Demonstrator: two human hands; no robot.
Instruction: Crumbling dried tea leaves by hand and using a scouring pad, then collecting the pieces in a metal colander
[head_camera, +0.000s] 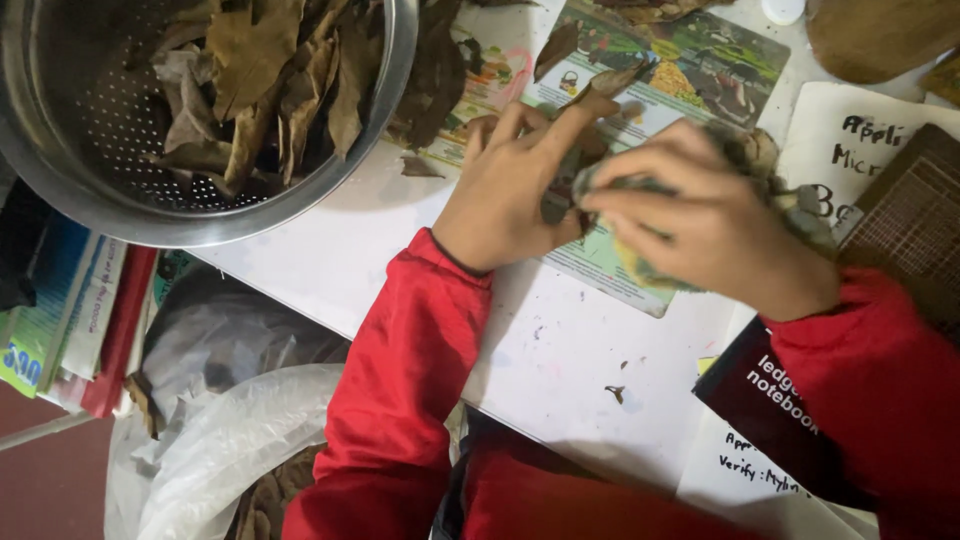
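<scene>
- The right hand (715, 225) is clenched over a crumpled greenish-yellow cloth (640, 268), fingers curled down and pointing toward the left hand; the cloth bulges out below the palm and shows again past the knuckles on the far side.
- The left hand (515, 190) lies flat and unclenched, gripping nothing, with its fingers spread and pressing down on a dry brown leaf (600, 88); the index finger runs along the leaf toward its tip.
- The two hands touch or nearly touch at the fingertips, so the cloth sits right at the leaf's near end, just to the right of the left palm. The left hand is the nearer one to the leaf; the right reaches it only through the cloth.
- The leaf's long axis runs from the hands away toward the far edge of the tabletop, slanting slightly right.
- Under both hands lies a colourful printed sheet (690, 70), which itself rests on the white tabletop (560, 350).
- Out to the left, overhanging the tabletop's left edge, stands a steel colander (60, 150) holding a heap of dry leaves (265, 80), well apart from the right hand and closer to the left.
- Near the right edge sit a dark notebook (770, 400) and handwritten papers (850, 140).
- Below the left edge, a clear plastic bag (230, 440) holds more leaves.
</scene>
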